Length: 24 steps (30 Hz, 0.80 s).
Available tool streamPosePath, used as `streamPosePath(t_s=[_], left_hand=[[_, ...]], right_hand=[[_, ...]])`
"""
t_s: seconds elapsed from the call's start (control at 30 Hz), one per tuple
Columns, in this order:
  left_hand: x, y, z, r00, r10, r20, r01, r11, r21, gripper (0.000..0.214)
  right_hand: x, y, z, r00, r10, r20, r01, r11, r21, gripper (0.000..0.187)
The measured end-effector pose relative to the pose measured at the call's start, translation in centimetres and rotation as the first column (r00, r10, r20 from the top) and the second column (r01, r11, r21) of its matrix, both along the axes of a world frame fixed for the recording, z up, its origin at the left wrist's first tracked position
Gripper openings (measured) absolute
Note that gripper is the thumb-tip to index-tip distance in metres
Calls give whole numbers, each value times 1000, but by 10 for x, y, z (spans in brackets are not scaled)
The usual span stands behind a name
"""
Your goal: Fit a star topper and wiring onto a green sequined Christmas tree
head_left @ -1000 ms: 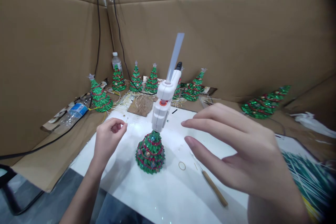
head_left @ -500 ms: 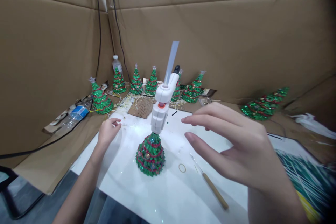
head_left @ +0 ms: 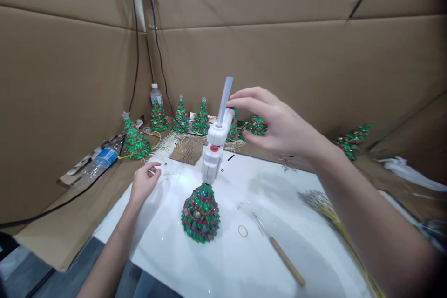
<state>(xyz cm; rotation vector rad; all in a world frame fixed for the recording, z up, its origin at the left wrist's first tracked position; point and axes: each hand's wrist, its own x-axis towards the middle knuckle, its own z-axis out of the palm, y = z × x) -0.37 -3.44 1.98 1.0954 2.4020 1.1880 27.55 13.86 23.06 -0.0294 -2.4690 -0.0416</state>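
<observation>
A small green sequinned Christmas tree [head_left: 200, 213] with red garlands stands on a white board [head_left: 237, 265]. Just behind it a white glue gun [head_left: 213, 149] stands upright, with a clear glue stick [head_left: 224, 98] rising from its top. My right hand [head_left: 275, 125] hovers at the gun's upper rear, fingers spread on either side of the handle, fingertips close to the glue stick. My left hand [head_left: 144, 182] rests low at the board's left edge, its fingers curled together; whether they hold anything is hidden.
Several finished trees [head_left: 180, 114] line the back cardboard wall, one [head_left: 134, 137] at the left, another lying at the right [head_left: 351, 142]. Near the front tree lie a wooden-handled tool [head_left: 284, 260] and a small ring [head_left: 242, 230]. Also here: bottles [head_left: 101, 160], cables, yellow-green strands [head_left: 328, 209].
My right hand has risen from beside the tree and moved back to the glue gun's top. My left hand has lowered to the board's edge. The view has tilted up slightly.
</observation>
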Motion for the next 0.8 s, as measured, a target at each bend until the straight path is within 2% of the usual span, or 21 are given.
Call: streamPosePath(t_s=[0.13, 0.23, 0.37, 0.5, 0.7, 0.73, 0.8], left_hand=[[2, 1, -2, 998, -53, 40, 48, 992, 113, 32], [6, 2, -1, 995, -87, 51, 73, 973, 220, 28], [15, 3, 12, 995, -91, 41, 70, 927, 369, 27], [30, 5, 46, 992, -127, 0, 112, 876, 470, 28], [55, 10, 122, 962, -250, -108, 267, 788, 554, 22], [58, 11, 134, 955, -269, -126, 291, 764, 576, 21], [65, 11, 155, 935, -304, -181, 345, 674, 653, 16]], right_hand=[[-13, 5, 11, 991, 25, 135, -39, 994, 107, 35], [-17, 3, 18, 977, -40, 209, 1, 982, 187, 17], [-8, -7, 23, 948, -153, 278, 63, 949, 308, 7], [5, -24, 27, 926, -236, 294, 94, 900, 425, 7], [9, -50, 33, 829, -415, 374, 202, 848, 491, 5], [9, -54, 33, 810, -445, 383, 229, 840, 493, 6], [9, -61, 34, 775, -499, 388, 279, 821, 497, 7]])
